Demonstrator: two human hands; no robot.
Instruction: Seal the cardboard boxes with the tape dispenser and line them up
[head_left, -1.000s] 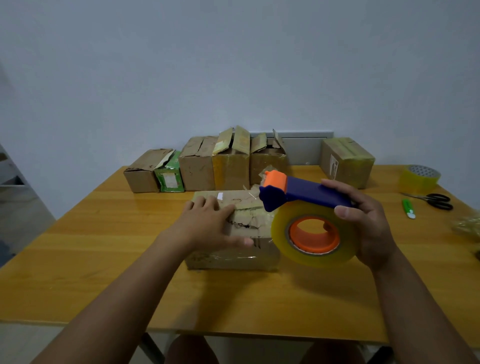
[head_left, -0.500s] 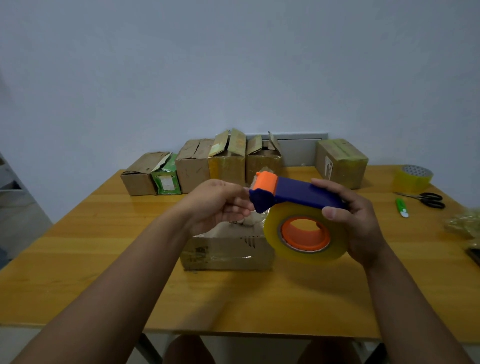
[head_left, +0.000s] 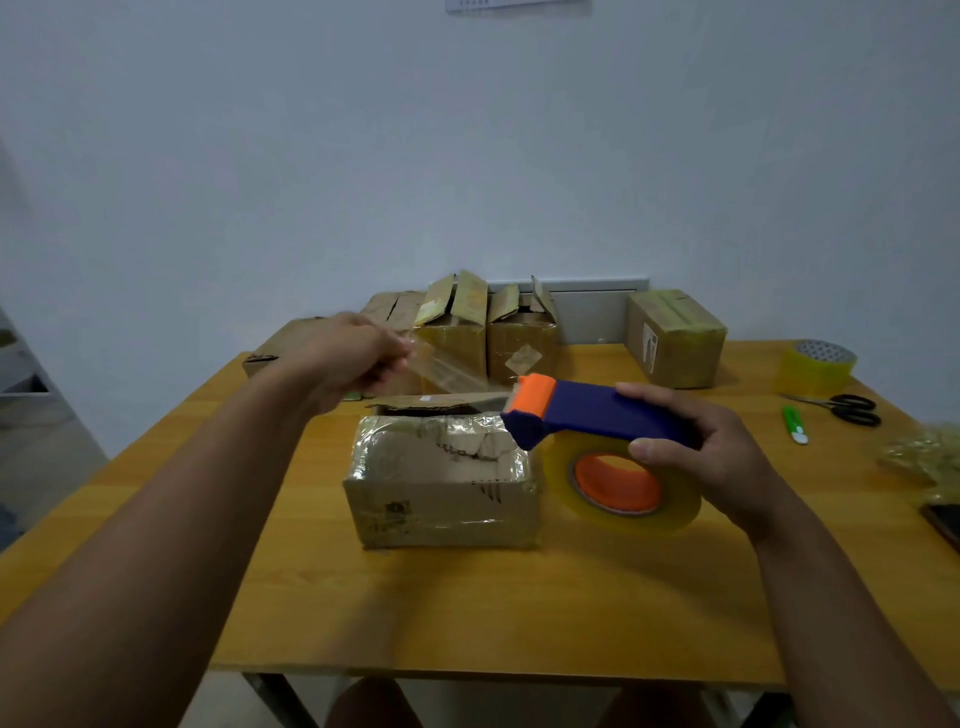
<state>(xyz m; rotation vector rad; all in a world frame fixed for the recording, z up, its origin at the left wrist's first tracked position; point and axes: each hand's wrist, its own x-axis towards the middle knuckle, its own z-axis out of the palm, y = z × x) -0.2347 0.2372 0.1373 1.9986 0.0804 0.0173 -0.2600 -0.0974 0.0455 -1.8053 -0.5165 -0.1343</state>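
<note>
Right hand (head_left: 711, 457): curled round the blue handle of the tape dispenser (head_left: 592, 415), thumb on the near side, fingers over the top; it holds the tool above the worktop (head_left: 493, 613).
Left hand (head_left: 348, 358): raised beyond the box, fingers and thumb pinching the free end of the tape strip (head_left: 452, 371).
Tape strip: clear, stretched from the left hand's fingertips to the orange head of the dispenser, over the far part of the open box.
Tape roll (head_left: 623, 483): yellowish with an orange core, hanging under the handle, just below the right hand's palm.
Open box (head_left: 441, 483): between the two forearms, just left of the dispenser's roll; top flaps loosely closed and creased, with old clear tape over them.
Row of boxes (head_left: 467, 332): beyond the left hand along the far edge, several with flaps standing up.
Sealed box (head_left: 672, 338): beyond the right hand, apart from the row.
Spare tape roll (head_left: 813, 366): far right of the right hand.
Scissors (head_left: 847, 408): right of the right hand, near the spare roll.
Green utility knife (head_left: 794, 425): just beside the scissors, nearer the right hand.
</note>
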